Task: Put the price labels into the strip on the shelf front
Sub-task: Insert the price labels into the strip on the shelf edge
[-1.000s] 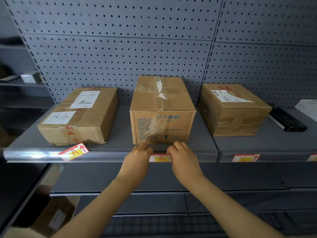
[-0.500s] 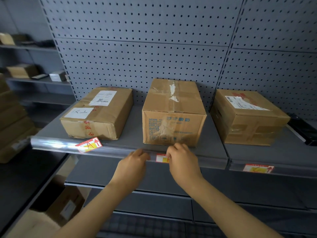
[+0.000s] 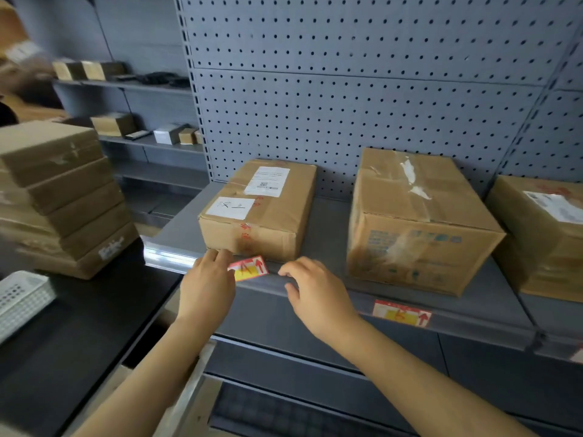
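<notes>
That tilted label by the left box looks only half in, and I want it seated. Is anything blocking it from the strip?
Nothing visible does. The tilted label sits askew on the strip, between the left hand and right hand. The box stands behind the edge, not over the strip.

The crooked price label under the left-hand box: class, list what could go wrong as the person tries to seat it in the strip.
1. The price label sits tilted, partly above the label strip; pushed in at that angle, it might crease or jam.
2. The left hand touches only its left end, and the right hand is off it, so it could slip out and drop.
3. The cardboard box stands close behind, leaving fingers little room.
</notes>
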### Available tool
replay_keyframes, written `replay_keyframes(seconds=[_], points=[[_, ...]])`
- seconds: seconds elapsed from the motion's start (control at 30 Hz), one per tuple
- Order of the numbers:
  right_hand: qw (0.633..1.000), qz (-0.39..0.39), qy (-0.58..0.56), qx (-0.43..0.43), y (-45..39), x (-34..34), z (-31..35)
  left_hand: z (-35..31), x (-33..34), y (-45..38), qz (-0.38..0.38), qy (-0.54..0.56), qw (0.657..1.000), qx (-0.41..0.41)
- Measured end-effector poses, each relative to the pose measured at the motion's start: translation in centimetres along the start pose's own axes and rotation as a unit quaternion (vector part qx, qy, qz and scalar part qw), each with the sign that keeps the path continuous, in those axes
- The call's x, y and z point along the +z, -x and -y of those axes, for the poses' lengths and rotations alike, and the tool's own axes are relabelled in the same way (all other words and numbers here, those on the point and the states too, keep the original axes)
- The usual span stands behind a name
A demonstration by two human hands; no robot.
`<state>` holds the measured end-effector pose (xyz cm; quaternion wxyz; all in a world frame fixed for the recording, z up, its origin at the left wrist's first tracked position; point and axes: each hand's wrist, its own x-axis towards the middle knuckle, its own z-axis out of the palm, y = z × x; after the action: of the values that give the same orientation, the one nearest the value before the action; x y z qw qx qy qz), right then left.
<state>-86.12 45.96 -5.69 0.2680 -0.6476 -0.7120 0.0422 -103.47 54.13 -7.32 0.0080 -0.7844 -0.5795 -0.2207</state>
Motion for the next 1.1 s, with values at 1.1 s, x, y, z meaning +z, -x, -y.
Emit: replay_keyframes(seconds=[1.1], points=[[0.985,-0.052,0.088,0.139,-3.3,5.3,5.9,5.5,0.2,-3.6,0.076,0.061,0.953,0.288]])
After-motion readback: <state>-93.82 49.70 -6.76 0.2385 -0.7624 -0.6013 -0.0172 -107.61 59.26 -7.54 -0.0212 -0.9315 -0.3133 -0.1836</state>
